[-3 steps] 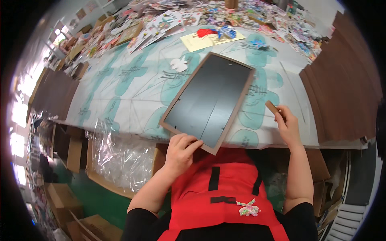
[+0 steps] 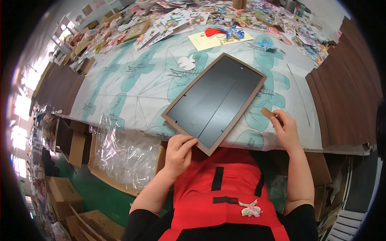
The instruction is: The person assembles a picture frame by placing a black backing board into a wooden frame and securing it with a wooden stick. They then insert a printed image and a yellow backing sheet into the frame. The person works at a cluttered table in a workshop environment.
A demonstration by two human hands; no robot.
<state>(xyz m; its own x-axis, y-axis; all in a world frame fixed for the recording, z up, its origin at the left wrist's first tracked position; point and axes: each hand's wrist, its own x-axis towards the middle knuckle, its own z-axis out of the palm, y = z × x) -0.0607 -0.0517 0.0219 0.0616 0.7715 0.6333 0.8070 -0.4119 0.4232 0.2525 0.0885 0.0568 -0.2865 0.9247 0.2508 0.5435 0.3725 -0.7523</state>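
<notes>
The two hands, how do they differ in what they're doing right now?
The left hand grips the near edge of the dark picture frame, close to its bottom corner, while the right hand holds a small tan block beside the frame's right edge. The left hand is at the table's near edge; the right hand rests further onto the patterned cover. Both are bare and come from the lower edge.

Both forearms enter from the lower edge, bare below dark sleeves. Left hand [image 2: 179, 152]: fingers curled, thumb on top, gripping. Right hand [image 2: 284, 129]: extended further forward, fingers pinched closed.
</notes>
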